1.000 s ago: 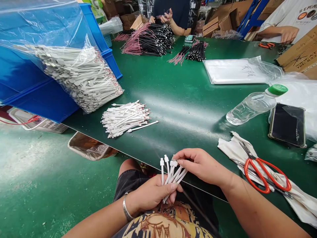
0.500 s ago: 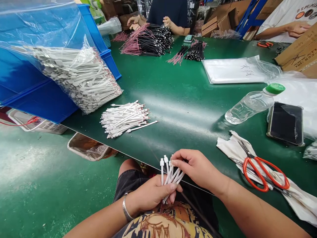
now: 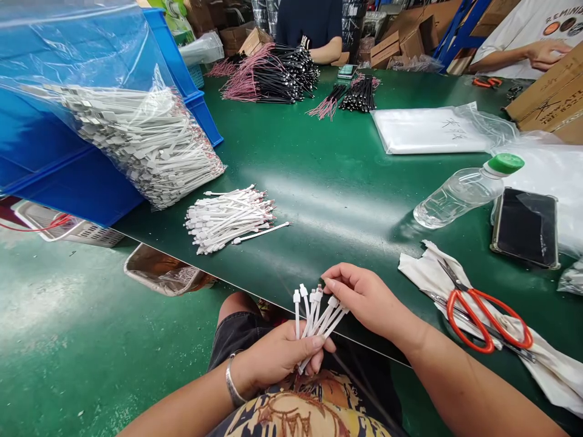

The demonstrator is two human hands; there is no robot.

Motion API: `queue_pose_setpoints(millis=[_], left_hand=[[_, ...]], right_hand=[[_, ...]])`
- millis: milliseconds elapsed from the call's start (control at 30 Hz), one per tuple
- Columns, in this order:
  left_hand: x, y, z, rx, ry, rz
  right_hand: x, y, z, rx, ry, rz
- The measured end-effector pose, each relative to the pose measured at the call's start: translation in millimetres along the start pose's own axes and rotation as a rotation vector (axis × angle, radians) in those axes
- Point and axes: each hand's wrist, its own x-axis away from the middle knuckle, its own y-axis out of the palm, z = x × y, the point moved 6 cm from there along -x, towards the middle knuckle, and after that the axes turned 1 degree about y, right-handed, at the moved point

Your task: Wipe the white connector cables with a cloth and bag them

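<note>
My left hand [image 3: 277,358], with a metal bracelet on the wrist, grips a small fan of short white cables [image 3: 314,315] by their lower ends, just below the near table edge. Their connector heads point up. My right hand [image 3: 364,300] pinches the upper ends of the rightmost cables in that fan. A loose pile of the same white cables [image 3: 230,217] lies on the green table [image 3: 337,182] beyond my hands. A clear plastic bag [image 3: 132,130] full of white cables slumps out of a blue crate [image 3: 68,170] at the left.
Red-handled scissors [image 3: 487,318] lie on a white cloth at the right, by a phone [image 3: 526,227] and a lying water bottle [image 3: 464,191]. Black and pink wire bundles [image 3: 273,76] sit at the far edge, where another person works. A cardboard box [image 3: 549,97] is far right.
My right hand has shifted slightly right and up, spreading the rightmost cables away from the fan. The far person's hands have dropped out of sight behind the wire bundles.
</note>
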Motion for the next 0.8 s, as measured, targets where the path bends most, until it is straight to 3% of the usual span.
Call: queue_pose_setpoints(millis=[133, 333, 467, 667, 800], left_hand=[[-0.8, 0.4, -2.5, 0.027, 0.016, -0.022], [0.5, 2.2, -1.0, -0.008, 0.039, -0.063], [1.2, 1.7, -2.2, -0.002, 0.06, -0.074], [1.6, -0.5, 1.7, 0.034, 0.169, 0.002], [2.4, -2.2, 5.5, -0.032, 0.162, 0.077]], right_hand=[[-1.3, -1.6, 5.7, -0.056, 0.008, 0.052], [0.0, 5.6, 4.7, -0.269, 0.075, -0.191], [1.6, 4.0, 3.5, -0.288, 0.105, -0.197], [3.1, 5.9, 4.4, -0.397, 0.146, -0.196], [5.4, 6.7, 4.5, -0.474, 0.162, -0.222]])
